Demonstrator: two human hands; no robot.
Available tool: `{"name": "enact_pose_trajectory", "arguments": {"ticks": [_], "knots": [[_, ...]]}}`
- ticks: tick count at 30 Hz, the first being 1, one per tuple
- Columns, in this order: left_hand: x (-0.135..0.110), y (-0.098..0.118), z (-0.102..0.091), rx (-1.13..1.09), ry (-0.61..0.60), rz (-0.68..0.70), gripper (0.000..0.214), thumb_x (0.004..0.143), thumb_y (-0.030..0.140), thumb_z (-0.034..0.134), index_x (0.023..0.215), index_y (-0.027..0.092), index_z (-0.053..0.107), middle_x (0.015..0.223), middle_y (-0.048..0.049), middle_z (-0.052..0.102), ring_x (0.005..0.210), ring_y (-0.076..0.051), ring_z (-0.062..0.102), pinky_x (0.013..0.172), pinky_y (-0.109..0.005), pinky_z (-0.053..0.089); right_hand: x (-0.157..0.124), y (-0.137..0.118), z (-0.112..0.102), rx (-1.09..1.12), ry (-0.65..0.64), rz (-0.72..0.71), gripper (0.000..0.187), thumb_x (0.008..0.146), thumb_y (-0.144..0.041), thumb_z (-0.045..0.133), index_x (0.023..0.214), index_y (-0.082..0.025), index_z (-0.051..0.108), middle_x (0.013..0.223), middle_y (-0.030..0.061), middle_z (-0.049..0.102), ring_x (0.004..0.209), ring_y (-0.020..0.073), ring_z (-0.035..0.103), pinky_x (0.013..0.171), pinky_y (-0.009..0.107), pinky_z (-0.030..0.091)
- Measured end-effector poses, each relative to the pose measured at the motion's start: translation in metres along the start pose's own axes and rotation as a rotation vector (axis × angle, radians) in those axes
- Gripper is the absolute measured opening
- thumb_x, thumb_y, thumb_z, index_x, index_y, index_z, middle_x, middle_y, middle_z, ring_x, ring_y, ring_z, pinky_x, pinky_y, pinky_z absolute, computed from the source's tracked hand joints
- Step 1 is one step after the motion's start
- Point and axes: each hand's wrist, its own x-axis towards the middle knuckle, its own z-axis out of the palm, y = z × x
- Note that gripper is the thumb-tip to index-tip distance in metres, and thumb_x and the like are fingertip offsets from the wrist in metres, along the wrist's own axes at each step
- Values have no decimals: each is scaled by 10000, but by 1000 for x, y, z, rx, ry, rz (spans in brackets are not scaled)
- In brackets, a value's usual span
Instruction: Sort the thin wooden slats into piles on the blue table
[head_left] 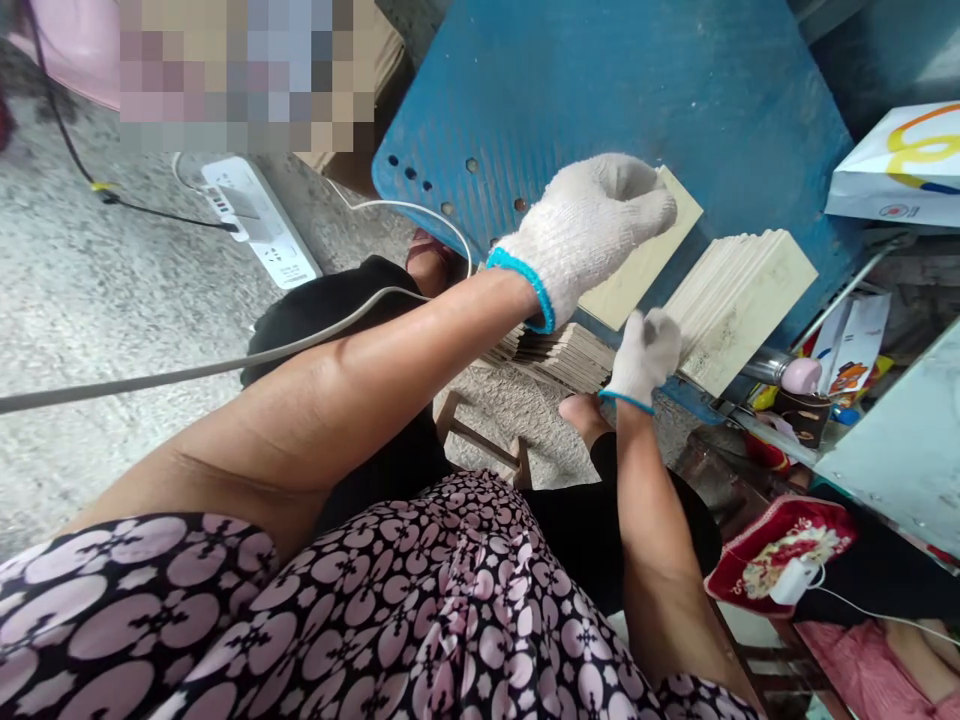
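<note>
Both hands wear white knit gloves with blue cuffs. My left hand (592, 225) is closed, its fingers curled over a thin pale board (649, 275) on the blue table (675, 90). Whatever its fingers grip is hidden from view. My right hand (643, 352) is smaller in view, fingers curled in, close to the near corner of that board and beside a stack of similar boards (739, 310). What it holds, if anything, cannot be made out. The stack stands on the table to the right, its layered edges facing left.
More stacked boards (566, 355) are below the table's near edge. A grey cable (322, 345) crosses at left, near a white power strip (259, 225) on the floor. At right are a white bag (900, 165), a bottle (795, 375) and a red cushion (787, 550).
</note>
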Motion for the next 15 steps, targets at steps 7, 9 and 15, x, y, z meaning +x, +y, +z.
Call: {"name": "enact_pose_trajectory", "arguments": {"ticks": [7, 9, 15], "knots": [[-4, 0, 5, -53, -2, -12, 123, 766, 265, 656, 869, 198, 670, 884, -48, 676, 772, -165, 592, 691, -307, 497, -127, 44, 13, -18, 11, -92, 292, 974, -363, 484, 986, -162, 694, 1004, 127, 669, 991, 237, 616, 913, 365, 503], [-6, 0, 4, -21, -3, -7, 92, 774, 278, 648, 835, 210, 661, 846, -44, 666, 738, -162, 582, 654, -307, 479, -140, 50, 22, -65, -69, -132, 305, 981, -329, 461, 1053, -157, 703, 1090, 143, 664, 1062, 244, 597, 962, 376, 483], [-7, -1, 3, 16, -15, 3, 117, 753, 279, 626, 843, 211, 657, 829, -22, 644, 752, -167, 595, 677, -332, 503, -145, 48, 31, -285, -236, -222, 337, 952, -229, 474, 1219, -169, 670, 1213, 154, 628, 1096, 269, 556, 957, 402, 451]]}}
